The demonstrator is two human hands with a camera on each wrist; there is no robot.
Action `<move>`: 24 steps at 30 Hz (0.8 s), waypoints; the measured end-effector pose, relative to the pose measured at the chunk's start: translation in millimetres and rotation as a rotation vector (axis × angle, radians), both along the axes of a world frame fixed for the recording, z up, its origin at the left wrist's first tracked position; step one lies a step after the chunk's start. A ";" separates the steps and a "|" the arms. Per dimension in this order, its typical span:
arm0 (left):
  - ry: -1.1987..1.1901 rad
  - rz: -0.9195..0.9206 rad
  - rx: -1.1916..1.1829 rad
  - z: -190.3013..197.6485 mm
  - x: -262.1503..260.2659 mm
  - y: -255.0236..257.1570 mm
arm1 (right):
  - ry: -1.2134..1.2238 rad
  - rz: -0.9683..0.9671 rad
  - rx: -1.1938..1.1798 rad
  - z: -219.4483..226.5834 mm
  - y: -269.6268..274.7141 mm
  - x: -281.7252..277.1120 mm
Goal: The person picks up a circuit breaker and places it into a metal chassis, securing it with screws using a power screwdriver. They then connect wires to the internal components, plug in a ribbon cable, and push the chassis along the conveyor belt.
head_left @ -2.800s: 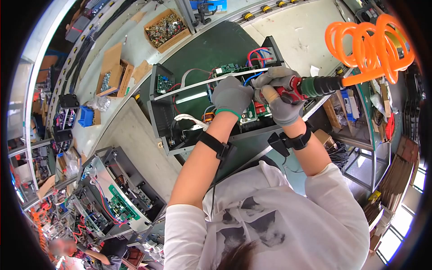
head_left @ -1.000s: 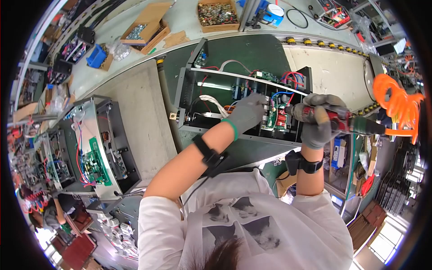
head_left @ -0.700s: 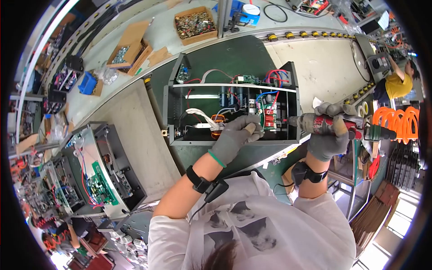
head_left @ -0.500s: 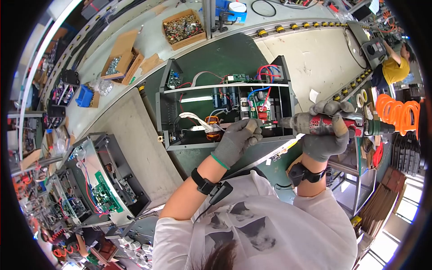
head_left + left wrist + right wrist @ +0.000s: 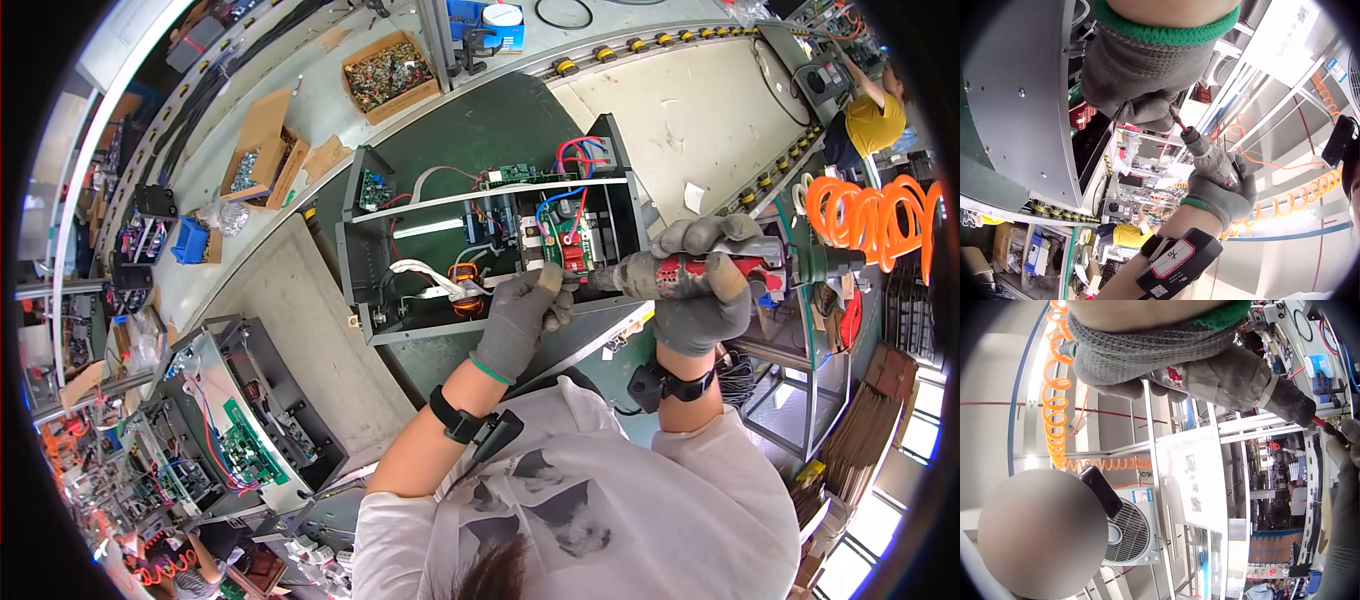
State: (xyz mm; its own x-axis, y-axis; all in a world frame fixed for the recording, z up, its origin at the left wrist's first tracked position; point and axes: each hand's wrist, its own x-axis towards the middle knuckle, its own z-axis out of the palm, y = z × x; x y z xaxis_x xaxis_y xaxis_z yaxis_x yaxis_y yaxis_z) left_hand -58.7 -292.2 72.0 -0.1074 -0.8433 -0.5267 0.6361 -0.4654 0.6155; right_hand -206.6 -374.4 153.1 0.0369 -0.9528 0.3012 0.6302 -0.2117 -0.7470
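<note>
My gloved right hand (image 5: pixel 705 300) grips a red and grey power screwdriver (image 5: pixel 645 275), held level with its bit pointing left. The bit (image 5: pixel 1182 127) shows a red section in the left wrist view. My gloved left hand (image 5: pixel 515 325) has thumb and fingers curled together right at the bit's tip. A small piece pinched there is mostly hidden, and I cannot tell its kind. Both hands are over the front right part of an open dark metal case (image 5: pixel 362 265). Inside are a circuit board with red parts (image 5: pixel 574 256), a copper coil (image 5: pixel 466 290) and white cables (image 5: pixel 425 268).
An orange coiled air hose (image 5: pixel 865 220) runs from the screwdriver's rear. Boxes of small hardware (image 5: pixel 395 105) stand behind the case, with a blue bin (image 5: pixel 190 240) further left. A second open case (image 5: pixel 285 400) lies at left. A person in yellow (image 5: pixel 873 125) is far right.
The left hand has come out from over the case's middle to the bit's tip, fingers curled. The screwdriver has moved left towards those fingers over the last half second.
</note>
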 end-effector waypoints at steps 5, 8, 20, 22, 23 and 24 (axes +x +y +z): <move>-0.203 -0.014 -0.133 8.5 -7.2 1.3 | -0.020 -0.008 0.026 -3.6 0.0 -8.8; 0.143 0.022 0.125 13.2 -4.9 -2.8 | -0.059 -0.054 0.074 -5.1 0.2 -15.6; -1.595 -0.371 -0.109 -12.7 -20.1 -54.8 | 0.059 -0.284 0.048 -10.4 -13.5 -38.8; -1.628 -0.416 -0.104 -18.1 -21.7 -56.6 | 0.080 -0.300 0.050 -14.5 -13.1 -39.2; -1.621 -0.395 -0.171 -26.4 -21.8 -56.7 | 0.097 -0.307 0.020 -18.3 -15.1 -38.8; -1.613 -0.374 -0.236 -30.1 -21.6 -57.1 | 0.114 -0.312 -0.010 -21.5 -16.6 -38.0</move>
